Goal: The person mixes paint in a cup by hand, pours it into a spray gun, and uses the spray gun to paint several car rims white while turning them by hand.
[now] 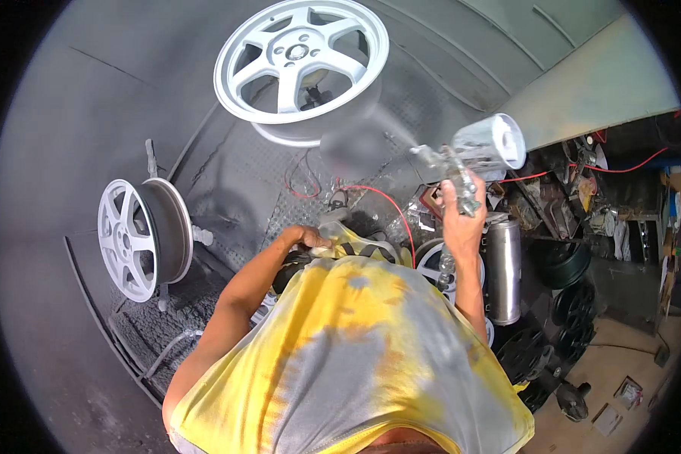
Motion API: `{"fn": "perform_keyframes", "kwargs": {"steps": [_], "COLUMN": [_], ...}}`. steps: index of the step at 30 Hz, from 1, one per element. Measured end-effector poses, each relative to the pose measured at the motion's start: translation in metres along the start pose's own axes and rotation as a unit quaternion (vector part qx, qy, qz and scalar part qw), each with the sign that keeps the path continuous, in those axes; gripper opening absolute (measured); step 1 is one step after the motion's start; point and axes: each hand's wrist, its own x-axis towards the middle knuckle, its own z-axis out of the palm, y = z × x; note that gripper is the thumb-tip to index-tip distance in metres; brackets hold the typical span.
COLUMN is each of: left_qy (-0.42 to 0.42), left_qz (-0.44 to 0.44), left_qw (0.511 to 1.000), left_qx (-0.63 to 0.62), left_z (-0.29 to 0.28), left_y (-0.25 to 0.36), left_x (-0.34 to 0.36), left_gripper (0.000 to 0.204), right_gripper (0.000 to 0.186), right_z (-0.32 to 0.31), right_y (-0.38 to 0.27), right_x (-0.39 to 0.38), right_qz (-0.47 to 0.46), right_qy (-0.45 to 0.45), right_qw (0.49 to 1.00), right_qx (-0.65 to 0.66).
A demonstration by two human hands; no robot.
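Observation:
My right hand grips a metal spray gun with a large white-splattered cup. A pale mist leaves its nozzle toward a white six-spoke wheel rim, which is raised at the top of the head view, up and left of the gun. My left hand is down at my waist, fingers curled against pale yellow cloth in front of my yellow and grey shirt. Another white rim hangs upright on a stand at the left.
A red hose crosses the grey, patterned metal floor. A steel cylinder stands at right, beside dark wheels and a cluttered shelf area. Grey booth panels curve behind the raised rim.

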Motion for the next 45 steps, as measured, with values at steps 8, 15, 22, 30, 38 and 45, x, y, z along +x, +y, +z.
{"fn": "perform_keyframes", "kwargs": {"steps": [8,15,22,30,38,45], "left_qy": [0.056,0.081,0.233,0.373,0.390,0.407], "left_qz": [0.047,0.076,0.184,0.275,0.292,0.285], "left_qw": [0.997,0.910,0.664,0.542,0.560,0.570], "left_qx": [-0.028,-0.399,-0.687,-0.701,-0.670,-0.654], "left_z": [-0.016,-0.092,-0.213,-0.339,-0.445,-0.471], "left_y": [-0.076,-0.114,-0.195,-0.208,-0.208,-0.208], "left_x": [0.035,0.005,-0.009,-0.021,-0.020,-0.008], "left_gripper": [0.053,0.034,0.043,0.044,0.043,0.043], "right_gripper": [0.037,0.035,0.025,0.025,0.036,0.035], "right_z": [-0.006,0.017,0.032,0.077,0.173,0.236], "right_y": [0.007,0.009,-0.031,-0.076,-0.133,-0.171], "right_x": [-0.003,0.027,0.100,0.131,0.147,0.172], "right_qz": [0.074,0.105,-0.004,0.028,0.105,0.110], "right_qy": [-0.048,-0.012,0.077,0.071,-0.059,-0.170], "right_qw": [0.996,0.994,0.991,0.997,0.993,0.977], "right_qx": [0.022,-0.018,-0.107,-0.011,-0.013,-0.068]}}
